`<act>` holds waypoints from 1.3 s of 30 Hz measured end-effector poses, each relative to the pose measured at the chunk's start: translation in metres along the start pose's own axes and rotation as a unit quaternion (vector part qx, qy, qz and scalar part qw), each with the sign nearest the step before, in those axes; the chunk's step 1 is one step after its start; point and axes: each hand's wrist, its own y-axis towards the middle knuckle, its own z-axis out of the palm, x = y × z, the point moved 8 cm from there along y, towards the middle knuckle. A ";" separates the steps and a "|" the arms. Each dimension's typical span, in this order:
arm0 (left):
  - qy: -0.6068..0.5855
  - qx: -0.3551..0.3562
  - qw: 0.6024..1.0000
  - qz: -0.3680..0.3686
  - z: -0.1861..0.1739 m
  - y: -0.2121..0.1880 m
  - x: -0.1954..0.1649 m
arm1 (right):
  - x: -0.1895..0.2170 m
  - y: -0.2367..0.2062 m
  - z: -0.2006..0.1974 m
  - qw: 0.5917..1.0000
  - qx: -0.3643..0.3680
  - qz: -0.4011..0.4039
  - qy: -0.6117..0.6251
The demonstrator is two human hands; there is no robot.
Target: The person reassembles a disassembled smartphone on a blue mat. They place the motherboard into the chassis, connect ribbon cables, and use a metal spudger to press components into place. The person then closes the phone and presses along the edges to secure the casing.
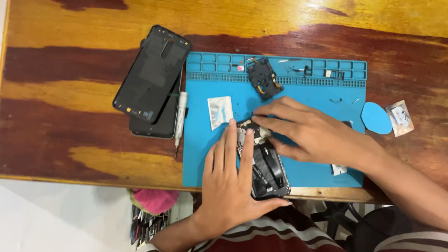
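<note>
A: Opened phone [267, 163], back cover off and insides bared, lying near the front edge of the blue mat [205, 149]. Pinned flat under the left hand [231, 184]: fingers stretched out over its left side, thumb hooked round the bottom corner. Likely held that way to stop sliding.

B: And the right hand [308, 130]?

A: Reaching in from the right, fingertips pressed down at the upper end of the phone. Loosely curled; whether pinching any small part, cannot tell.

B: Farther out?

A: Small black module [264, 77] up by the mat's compartments, white packet [220, 112] just left of the hands. Screwdriver [180, 119] along the mat's left edge, removed black back cover [151, 74] stacked on another phone, well apart. Blue pick [375, 118] off to the right.
</note>
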 end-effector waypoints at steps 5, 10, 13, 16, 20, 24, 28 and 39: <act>-0.032 0.092 0.995 0.032 0.004 0.010 0.023 | -0.019 -0.002 0.004 0.999 0.019 -0.005 0.034; -0.033 0.123 0.991 0.051 0.010 0.017 0.022 | -0.019 -0.005 0.004 0.998 -0.003 -0.060 -0.012; -0.016 0.113 0.992 0.061 0.012 0.020 0.019 | -0.016 -0.008 0.000 0.991 -0.025 -0.105 -0.082; -0.008 0.103 0.993 0.062 0.013 0.018 0.016 | -0.010 -0.013 -0.001 0.981 -0.048 -0.137 -0.132; -0.015 0.084 0.994 0.068 0.011 0.016 0.011 | -0.003 -0.018 0.000 0.966 -0.069 -0.168 -0.182; 0.014 0.057 0.995 0.079 0.009 0.014 0.007 | 0.004 -0.024 0.006 0.945 -0.068 -0.226 -0.228; 0.001 0.021 0.999 0.025 0.002 0.011 0.014 | 0.011 -0.031 0.009 0.933 -0.068 -0.228 -0.270; 0.026 -0.076 0.996 -0.026 -0.010 -0.002 0.022 | 0.018 -0.030 0.007 0.944 -0.082 -0.218 -0.231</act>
